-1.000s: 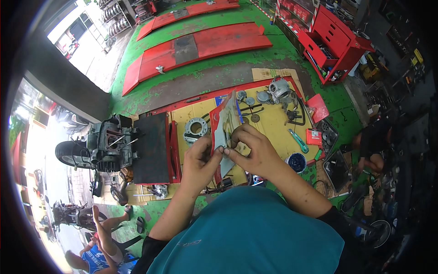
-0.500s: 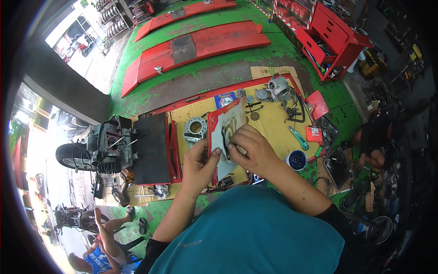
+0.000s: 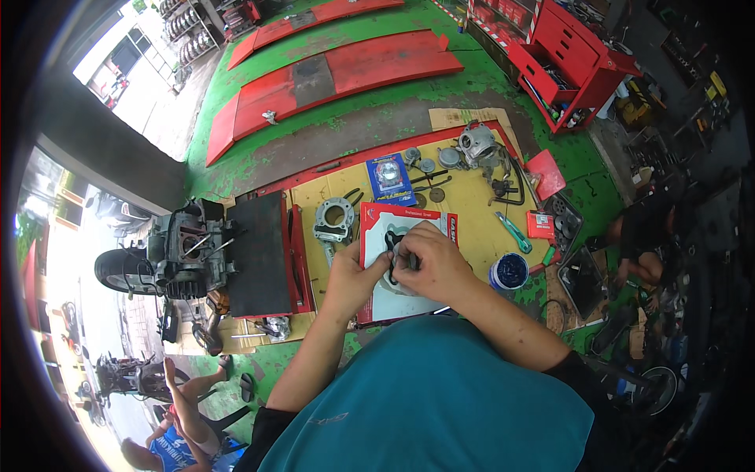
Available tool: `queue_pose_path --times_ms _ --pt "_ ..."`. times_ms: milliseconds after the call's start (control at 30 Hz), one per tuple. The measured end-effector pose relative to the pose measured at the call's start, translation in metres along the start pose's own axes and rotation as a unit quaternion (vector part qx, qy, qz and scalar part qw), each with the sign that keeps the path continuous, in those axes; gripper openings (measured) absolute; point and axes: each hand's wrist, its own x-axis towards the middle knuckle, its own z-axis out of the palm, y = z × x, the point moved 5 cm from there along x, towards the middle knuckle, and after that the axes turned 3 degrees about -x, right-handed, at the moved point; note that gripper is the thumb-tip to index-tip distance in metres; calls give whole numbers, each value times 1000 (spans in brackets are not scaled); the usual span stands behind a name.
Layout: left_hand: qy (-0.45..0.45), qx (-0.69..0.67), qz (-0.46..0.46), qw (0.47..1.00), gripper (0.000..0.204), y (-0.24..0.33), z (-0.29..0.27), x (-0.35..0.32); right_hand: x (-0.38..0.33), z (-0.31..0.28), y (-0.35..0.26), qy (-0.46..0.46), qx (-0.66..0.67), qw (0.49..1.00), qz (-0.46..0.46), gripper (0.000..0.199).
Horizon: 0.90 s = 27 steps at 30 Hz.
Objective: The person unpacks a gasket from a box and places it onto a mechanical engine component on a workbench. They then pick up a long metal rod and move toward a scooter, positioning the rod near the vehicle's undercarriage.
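A red-and-white gasket pack (image 3: 384,305) faces up in front of me, over the near part of the work table. My left hand (image 3: 351,279) grips its left edge, thumb on the front. Against the pack's face is a curved black rubber gasket (image 3: 392,242), pinched by my right hand (image 3: 431,263), whose fingers hide part of it. Just left of the pack lies a metal cylinder block (image 3: 334,219). Beyond it rests a blue boxed part (image 3: 391,181) with a clear window.
An engine (image 3: 193,248) with a wheel stands left, beside a black mat (image 3: 263,256). Right on the cardboard are a green cutter (image 3: 513,233), a small red box (image 3: 540,225) and a blue tub (image 3: 510,271). A cylinder head (image 3: 478,145) sits far right. Another person (image 3: 177,444) sits lower left.
The pack has turned from tilted nearly edge-on to facing me, uncovering the blue boxed part. My right hand stays at the black gasket, its fingers more curled.
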Motion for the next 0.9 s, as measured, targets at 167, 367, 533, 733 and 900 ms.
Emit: queue_pose_path --times_ms 167,367,533,733,900 --pt "80 -51 -13 995 20 -8 -14 -1 -6 -14 14 49 -24 997 56 19" --pt "87 -72 26 993 22 -17 -20 0 -10 -20 22 55 -48 995 62 17" --pt "126 -153 20 980 22 -22 -36 2 -21 -38 46 111 -86 986 95 19" --pt "110 -185 7 977 23 -20 -32 1 -30 -52 55 89 -176 970 144 26" --pt "70 -145 0 987 25 -25 -9 1 -19 -46 14 136 -217 966 -24 44"
